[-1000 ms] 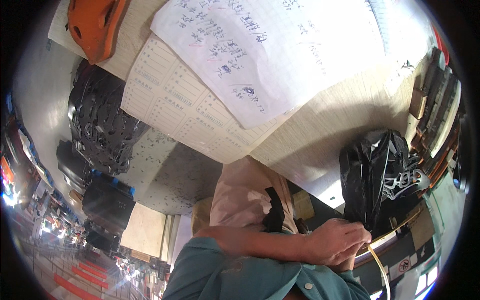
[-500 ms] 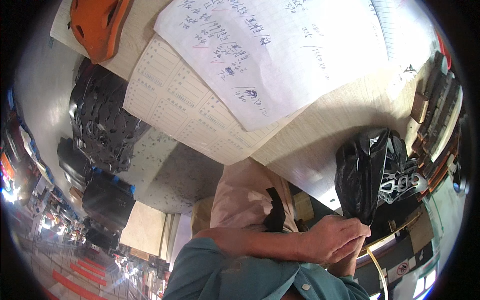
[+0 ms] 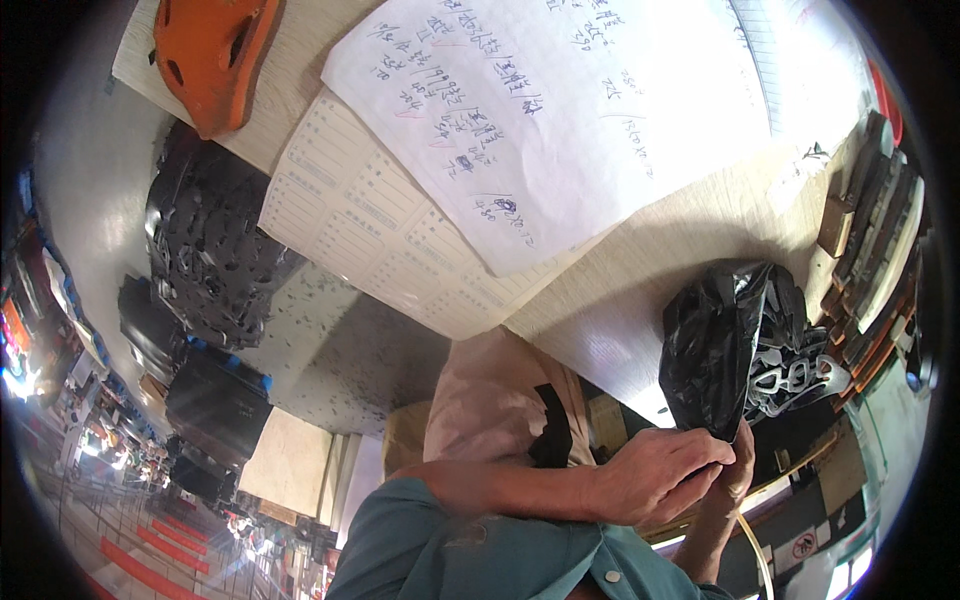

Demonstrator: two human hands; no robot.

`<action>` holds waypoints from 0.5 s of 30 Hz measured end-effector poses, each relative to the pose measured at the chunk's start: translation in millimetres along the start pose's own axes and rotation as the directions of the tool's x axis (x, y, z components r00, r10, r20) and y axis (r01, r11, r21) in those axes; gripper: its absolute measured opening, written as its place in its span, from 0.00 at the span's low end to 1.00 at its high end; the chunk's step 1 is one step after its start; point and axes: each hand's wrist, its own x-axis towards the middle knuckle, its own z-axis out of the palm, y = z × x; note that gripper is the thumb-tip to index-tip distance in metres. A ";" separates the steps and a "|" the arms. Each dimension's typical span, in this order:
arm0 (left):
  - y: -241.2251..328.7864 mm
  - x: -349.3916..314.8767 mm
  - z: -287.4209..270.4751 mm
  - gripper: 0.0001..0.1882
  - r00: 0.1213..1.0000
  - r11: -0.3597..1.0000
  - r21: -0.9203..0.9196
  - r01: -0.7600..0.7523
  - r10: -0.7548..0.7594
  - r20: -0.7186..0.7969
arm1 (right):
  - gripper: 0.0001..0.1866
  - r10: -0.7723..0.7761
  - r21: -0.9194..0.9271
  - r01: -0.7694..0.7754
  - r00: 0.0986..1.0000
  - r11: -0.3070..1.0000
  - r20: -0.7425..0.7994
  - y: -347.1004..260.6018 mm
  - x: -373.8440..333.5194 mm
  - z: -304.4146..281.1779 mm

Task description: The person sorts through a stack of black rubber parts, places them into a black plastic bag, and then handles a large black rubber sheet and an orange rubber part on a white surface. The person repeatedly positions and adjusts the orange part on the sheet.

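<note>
both hands, left grip point(image 3: 655, 478) and right grip point(image 3: 738, 462), are clamped together on the black plastic bag point(image 3: 712, 350) beside the paper-covered worktop point(image 3: 640, 290).

Right hand point(image 3: 738, 470): largely hidden behind the left hand point(image 3: 655, 475); its grip cannot be told. Black plastic bag point(image 3: 712, 350): contents mostly covered, only white openwork pieces point(image 3: 795, 370) exposed. Orange moulded piece point(image 3: 210, 55): cut off by the upper edge. Stacked items point(image 3: 868, 235) at the worktop's right rim: too distorted to be identified.
</note>
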 end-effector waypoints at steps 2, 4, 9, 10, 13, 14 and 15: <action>-0.3 -0.9 -1.1 0.20 1.000 1.000 0.012 0.005 -0.005 0.013 | 0.23 0.041 -0.150 -0.043 0.999 0.988 -0.016 -11.2 2.4 -5.5; -0.1 -1.1 -2.1 0.20 1.000 1.000 0.010 0.021 -0.021 0.017 | 0.16 0.152 -0.136 -0.177 0.972 0.975 -0.179 -21.4 4.1 -15.8; 1.8 -0.1 -3.6 0.19 0.999 0.999 -0.005 0.041 -0.041 -0.002 | 0.24 -0.387 -0.521 0.097 0.785 0.848 -0.483 -14.4 23.9 -53.9; 2.3 -0.1 -4.1 0.19 0.999 0.999 0.000 0.045 -0.045 0.009 | 0.28 -0.448 -0.531 0.108 0.690 0.840 -0.568 -8.5 31.4 -62.5; 3.5 -1.2 -6.1 0.19 0.998 0.998 -0.012 0.063 -0.063 0.029 | 0.32 -0.461 -0.506 0.177 0.722 0.844 -0.517 10.9 56.0 -86.7; 4.0 -1.7 -6.9 0.19 0.997 0.996 -0.037 0.077 -0.076 0.028 | 0.38 -0.334 -0.357 0.147 0.770 0.922 -0.544 14.7 60.5 -94.0; 4.5 -2.1 -7.4 0.19 0.995 0.994 -0.062 0.092 -0.091 0.029 | 0.41 -0.340 -0.301 0.216 0.821 0.929 -0.458 19.9 64.3 -99.0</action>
